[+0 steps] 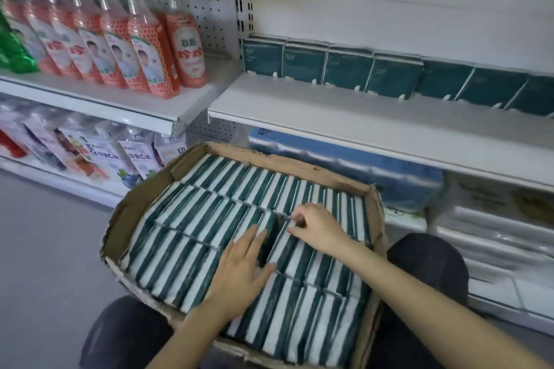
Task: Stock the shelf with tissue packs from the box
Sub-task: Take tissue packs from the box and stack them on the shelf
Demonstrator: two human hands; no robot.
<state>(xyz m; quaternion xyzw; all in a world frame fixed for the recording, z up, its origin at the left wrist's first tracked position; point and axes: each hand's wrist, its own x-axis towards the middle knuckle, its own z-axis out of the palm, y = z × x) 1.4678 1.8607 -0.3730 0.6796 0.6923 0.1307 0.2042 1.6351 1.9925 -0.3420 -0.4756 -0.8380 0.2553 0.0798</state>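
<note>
A cardboard box on the person's lap holds green-and-white tissue packs standing on edge, long edges running near-left to far-right. The left hand lies flat on them, fingers straight. The right hand pinches one pack's top edge. The bottles at far left carry red Chinese characters, too blurred to read.

Red bottles, blue roll packs
</note>
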